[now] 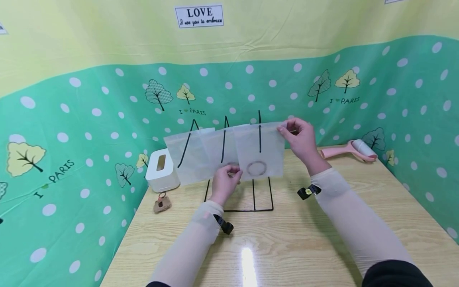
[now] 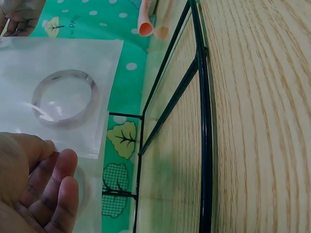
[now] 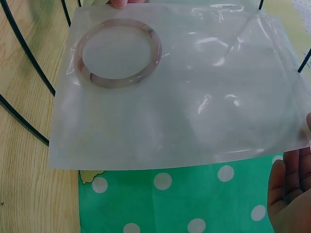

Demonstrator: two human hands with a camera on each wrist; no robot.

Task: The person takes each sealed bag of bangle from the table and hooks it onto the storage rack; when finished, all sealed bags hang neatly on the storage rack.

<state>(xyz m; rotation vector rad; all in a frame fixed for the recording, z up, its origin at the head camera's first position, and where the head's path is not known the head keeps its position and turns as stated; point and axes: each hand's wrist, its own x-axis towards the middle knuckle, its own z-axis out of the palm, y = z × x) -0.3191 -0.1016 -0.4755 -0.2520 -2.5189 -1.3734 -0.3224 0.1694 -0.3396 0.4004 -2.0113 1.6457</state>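
Note:
Three translucent plastic bags hang side by side on the prongs of a black wire rack (image 1: pixel 247 210). My right hand (image 1: pixel 303 139) pinches the upper right corner of the rightmost bag (image 1: pixel 272 147). A pale, brownish bangle (image 3: pixel 156 53) lies in the bottom of that bag. The thumb and index finger of my left hand (image 1: pixel 224 184) pinch the same bag's lower left corner. Behind my left hand, the middle bag (image 1: pixel 213 147) also shows part of a ring shape. The left bag (image 1: pixel 193 155) hangs farther over, partly overlapped by the middle one.
A white tissue box (image 1: pixel 161 181) stands at the table's back left, with a small brown pouch-like charm (image 1: pixel 162 203) in front of it. At the back right lies a pink-handled lint roller (image 1: pixel 349 150). A green dotted cloth (image 1: pixel 272 95) backs the wooden table (image 1: pixel 287 247).

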